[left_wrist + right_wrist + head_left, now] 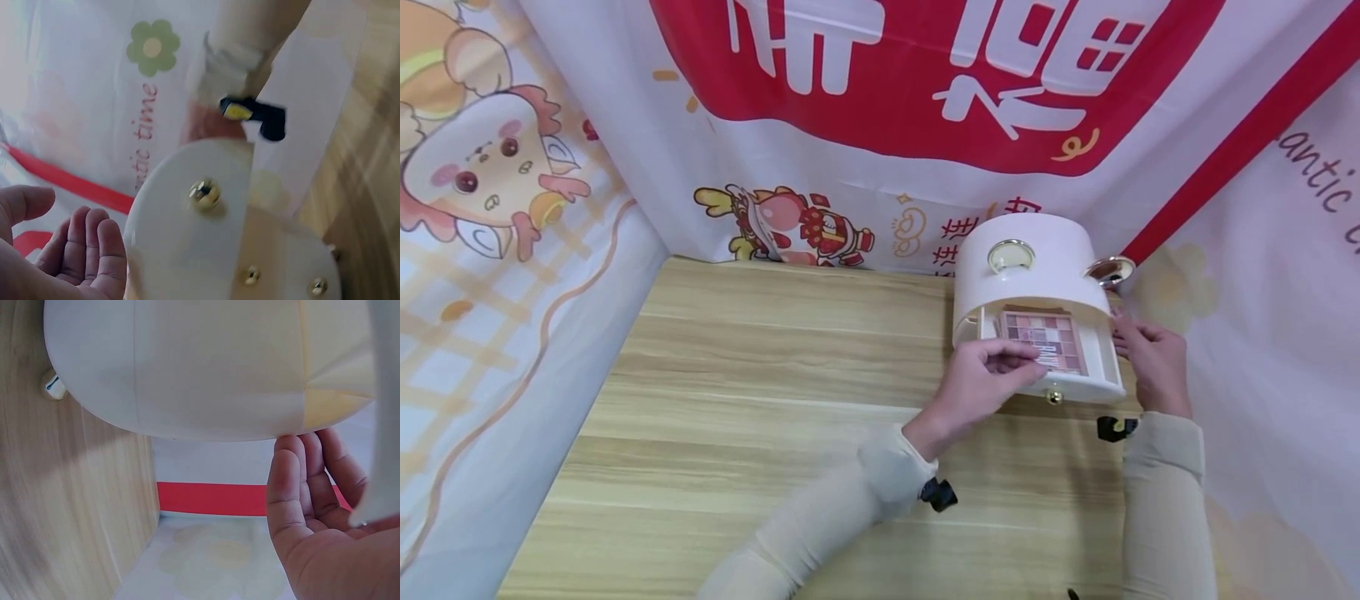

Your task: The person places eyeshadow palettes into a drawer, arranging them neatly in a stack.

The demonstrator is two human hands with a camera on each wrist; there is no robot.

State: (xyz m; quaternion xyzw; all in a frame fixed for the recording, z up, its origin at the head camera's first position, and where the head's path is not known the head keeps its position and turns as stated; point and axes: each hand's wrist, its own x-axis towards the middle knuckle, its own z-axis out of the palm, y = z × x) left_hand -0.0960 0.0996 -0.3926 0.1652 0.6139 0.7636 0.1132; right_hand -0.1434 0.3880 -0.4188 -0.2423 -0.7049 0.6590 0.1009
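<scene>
A white rounded storage box [1060, 242] stands at the back right of the table, its top drawer [1105, 385] pulled out. Inside the drawer lies a pink eyeshadow palette [1051, 333]. My left hand [972, 387] reaches over the drawer's left front, fingertips above the palette's near edge. In the left wrist view, that hand's thumb stands apart from its loosely bent fingers [100, 250], with nothing between them. My right hand [1159, 362] is at the box's right side. Its fingertips [287, 447] touch the white side wall in the right wrist view.
A gold knob [1055, 397] sits on the drawer front, with more gold knobs [252, 275] on the fronts below. A shiny gold piece [1108, 271] sticks out at the box's right. Printed cloth [865, 200] hangs behind the wooden table [760, 417] and at both sides.
</scene>
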